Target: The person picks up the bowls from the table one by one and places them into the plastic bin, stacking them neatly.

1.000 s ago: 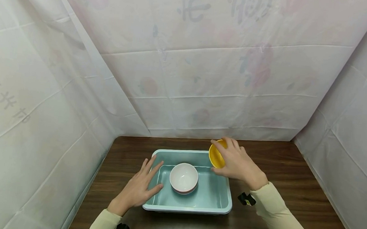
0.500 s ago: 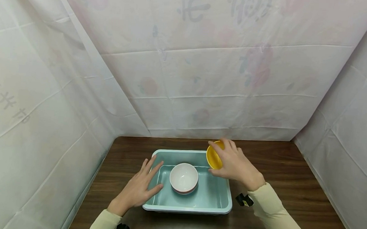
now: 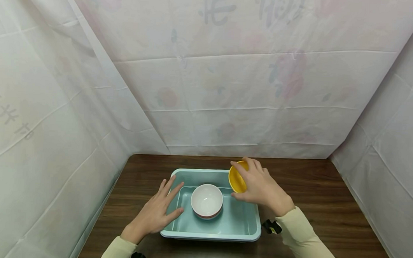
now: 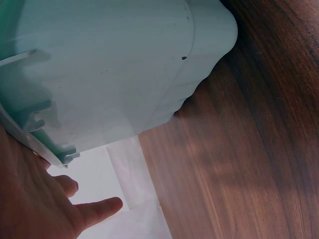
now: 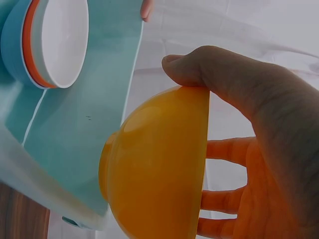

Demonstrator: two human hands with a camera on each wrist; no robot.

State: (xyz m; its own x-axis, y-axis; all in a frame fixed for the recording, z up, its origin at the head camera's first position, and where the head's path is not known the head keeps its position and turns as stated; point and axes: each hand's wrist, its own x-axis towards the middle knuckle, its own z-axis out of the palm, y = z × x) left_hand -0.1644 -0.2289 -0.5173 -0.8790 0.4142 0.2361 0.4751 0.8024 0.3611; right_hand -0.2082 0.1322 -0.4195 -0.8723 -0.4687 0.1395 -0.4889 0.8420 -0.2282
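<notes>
A yellow bowl (image 3: 237, 180) is gripped by its rim in my right hand (image 3: 262, 187), over the right back part of a pale teal tub (image 3: 209, 236). The right wrist view shows the yellow bowl (image 5: 154, 164) side-on, thumb on one edge and fingers along the opposite side. Inside the tub a white-lined bowl (image 3: 207, 200) tops a nested stack; in the right wrist view an orange bowl (image 5: 31, 47) and a blue bowl (image 5: 12, 47) show beneath it. My left hand (image 3: 156, 210) rests at the tub's left rim with fingers spread.
The tub stands on a dark wooden table (image 3: 133, 195). White printed sheets (image 3: 208, 86) hang behind the table and along both sides. Black wrist cameras are strapped below each hand.
My right hand has moved slightly left and toward me with the yellow bowl, closer to the stack. The left hand, the tub and the stacked bowls have stayed put.
</notes>
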